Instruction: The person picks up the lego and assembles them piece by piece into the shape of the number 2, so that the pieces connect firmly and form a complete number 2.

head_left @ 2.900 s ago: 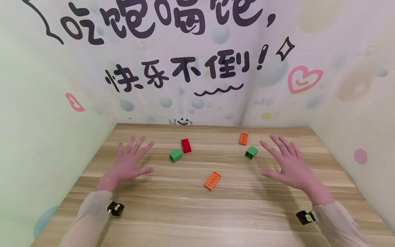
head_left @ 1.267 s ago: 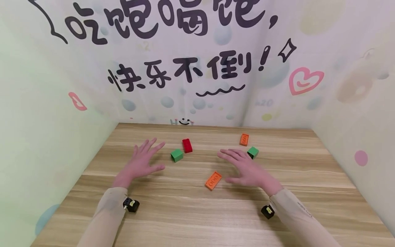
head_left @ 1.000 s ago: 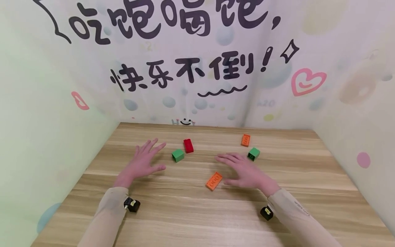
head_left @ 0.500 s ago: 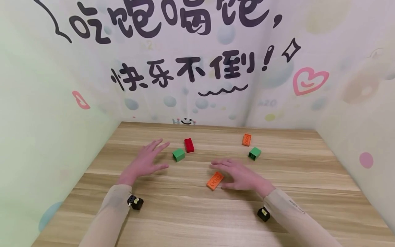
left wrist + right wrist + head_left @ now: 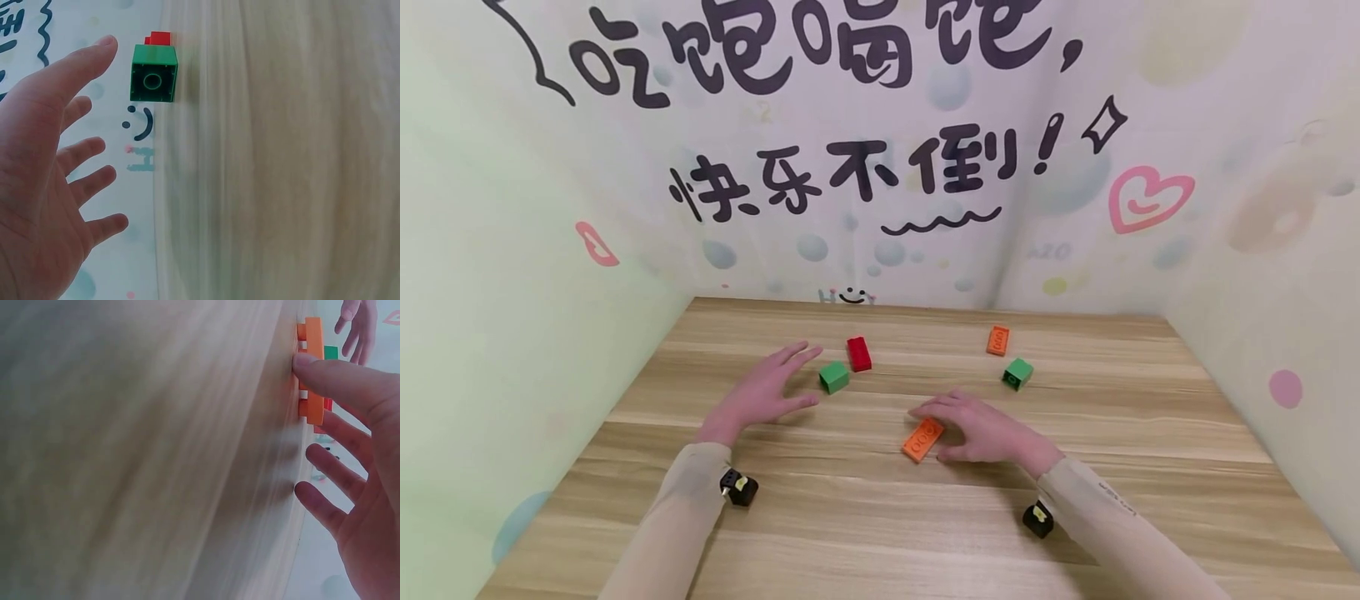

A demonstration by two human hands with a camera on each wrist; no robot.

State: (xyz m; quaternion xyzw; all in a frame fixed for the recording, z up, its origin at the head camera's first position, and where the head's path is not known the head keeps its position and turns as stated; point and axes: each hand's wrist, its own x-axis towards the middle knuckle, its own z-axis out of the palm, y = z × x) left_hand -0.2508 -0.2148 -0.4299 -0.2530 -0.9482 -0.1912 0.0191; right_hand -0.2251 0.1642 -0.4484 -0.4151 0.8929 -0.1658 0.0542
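Observation:
A flat orange brick [image 5: 917,443] lies on the wooden table [image 5: 880,517] near the middle. My right hand [image 5: 943,427] lies over its right end with fingers spread and nearly straight; in the right wrist view the thumb tip [image 5: 306,362] touches the orange brick [image 5: 314,337]. My left hand [image 5: 786,385] hovers flat with spread fingers just left of a green brick [image 5: 834,377]. In the left wrist view my left hand [image 5: 56,187] stays apart from the green brick [image 5: 153,81]. A red brick [image 5: 859,353] sits behind it.
A second green brick [image 5: 1017,373] and a second orange brick [image 5: 997,340] lie at the back right. Printed walls close the table on the left, back and right. Bare wood runs along the near edge.
My right hand swept left from the right side of the table and came down onto the flat orange brick. My left hand slid right toward the green brick. The bricks stayed put.

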